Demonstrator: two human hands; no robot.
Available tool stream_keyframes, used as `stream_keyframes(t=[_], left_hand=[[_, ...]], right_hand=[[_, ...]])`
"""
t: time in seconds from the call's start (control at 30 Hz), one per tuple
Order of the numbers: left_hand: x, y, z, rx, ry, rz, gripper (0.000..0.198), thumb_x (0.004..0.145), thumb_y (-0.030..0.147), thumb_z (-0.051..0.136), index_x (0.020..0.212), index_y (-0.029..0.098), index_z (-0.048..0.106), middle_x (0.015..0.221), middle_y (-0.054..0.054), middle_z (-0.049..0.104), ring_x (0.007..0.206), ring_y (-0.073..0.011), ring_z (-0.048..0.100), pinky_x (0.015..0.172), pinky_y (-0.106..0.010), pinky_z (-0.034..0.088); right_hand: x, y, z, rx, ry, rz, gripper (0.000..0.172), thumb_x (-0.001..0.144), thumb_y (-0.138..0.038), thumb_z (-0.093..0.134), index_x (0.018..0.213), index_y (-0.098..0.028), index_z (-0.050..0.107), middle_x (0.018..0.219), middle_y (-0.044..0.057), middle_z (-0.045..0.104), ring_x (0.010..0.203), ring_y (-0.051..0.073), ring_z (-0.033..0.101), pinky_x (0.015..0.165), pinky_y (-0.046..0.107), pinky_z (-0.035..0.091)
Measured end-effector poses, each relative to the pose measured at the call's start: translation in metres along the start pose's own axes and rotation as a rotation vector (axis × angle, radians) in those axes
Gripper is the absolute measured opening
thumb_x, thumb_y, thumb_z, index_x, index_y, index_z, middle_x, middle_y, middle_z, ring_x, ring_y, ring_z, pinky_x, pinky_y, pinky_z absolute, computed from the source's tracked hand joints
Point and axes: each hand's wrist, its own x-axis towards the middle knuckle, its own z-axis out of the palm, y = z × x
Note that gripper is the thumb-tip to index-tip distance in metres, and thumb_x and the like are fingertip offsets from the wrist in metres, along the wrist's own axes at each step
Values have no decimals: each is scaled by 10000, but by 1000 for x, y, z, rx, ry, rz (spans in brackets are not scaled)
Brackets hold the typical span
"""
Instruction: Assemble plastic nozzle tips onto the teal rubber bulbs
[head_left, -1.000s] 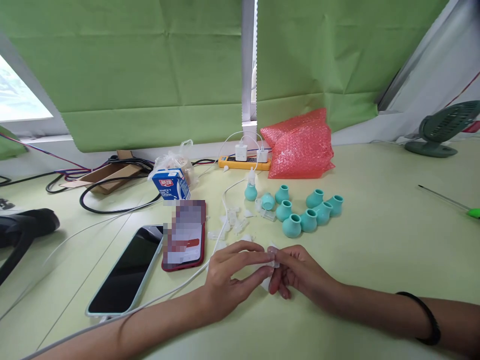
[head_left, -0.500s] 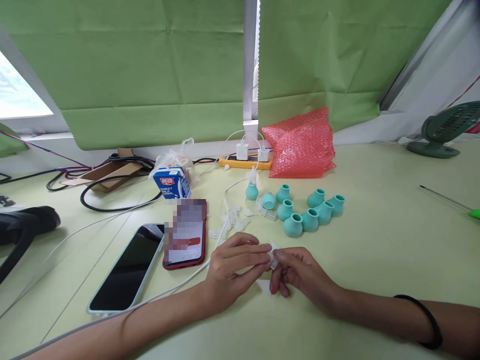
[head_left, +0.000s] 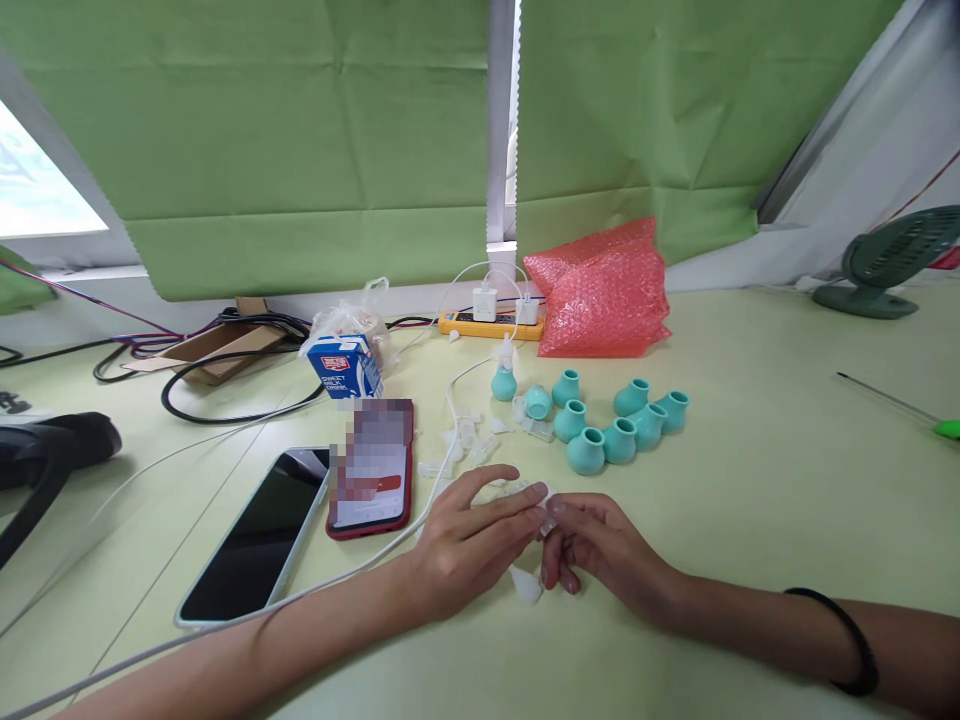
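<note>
My left hand and my right hand meet fingertip to fingertip over the pale green table. Both pinch a small clear plastic piece between them. Another small clear cone-shaped piece lies on the table just below my fingers. Several teal rubber bulbs stand in a cluster behind my hands, one of them with a clear tip fitted. More clear plastic parts are scattered left of the bulbs.
Two phones lie at the left, a red one and a larger dark one. A white cable runs to a yellow power strip. A milk carton, pink bubble wrap and a green fan stand farther back.
My left fingers have straightened out somewhat over the clear piece. A small clear cone now lies free on the table below my fingers. My right hand has barely moved.
</note>
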Motion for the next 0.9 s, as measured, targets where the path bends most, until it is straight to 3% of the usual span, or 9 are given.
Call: stream_keyframes(t=[0.17, 0.47, 0.63, 0.77, 0.9], left_hand=[[4, 3, 0, -137, -24, -89, 206, 725, 49, 528, 914, 124, 558, 974, -128, 621, 908, -186, 527, 744, -364, 480], [13, 15, -5, -472, -63, -636, 74, 733, 172, 544, 806, 157, 544, 934, -72, 590, 861, -151, 540, 753, -295, 459], [20, 11, -9, -562, -221, -880, 282, 650, 288, 619, 891, 159, 548, 796, -33, 560, 625, -103, 494, 565, -235, 450], [24, 10, -14, -746, -376, -953, 249, 674, 297, 595, 860, 134, 571, 714, -14, 558, 608, -89, 488, 552, -206, 426], [28, 8, -19, -809, -190, -1057, 237, 640, 246, 630, 818, 106, 563, 664, -5, 558, 556, -77, 501, 527, -194, 439]], right_hand=[[0, 0, -2, -8, -40, -29, 318, 774, -414, 463, 679, -114, 509, 515, 50, 594, 435, 102, 491, 431, 223, 350], [-1, 1, -1, -76, -70, -76, 286, 794, -385, 442, 677, -129, 490, 516, 34, 591, 429, 89, 487, 429, 211, 360], [-5, -4, 2, -222, -35, -115, 291, 765, -411, 475, 663, -138, 473, 493, 20, 575, 409, 74, 451, 432, 206, 357], [-6, -4, 1, -270, -14, -121, 300, 746, -442, 482, 702, -145, 468, 496, 8, 561, 427, 82, 452, 440, 209, 359], [-7, -4, -2, -347, -16, -159, 290, 765, -446, 436, 788, -157, 454, 525, -1, 556, 441, 83, 429, 454, 214, 355]])
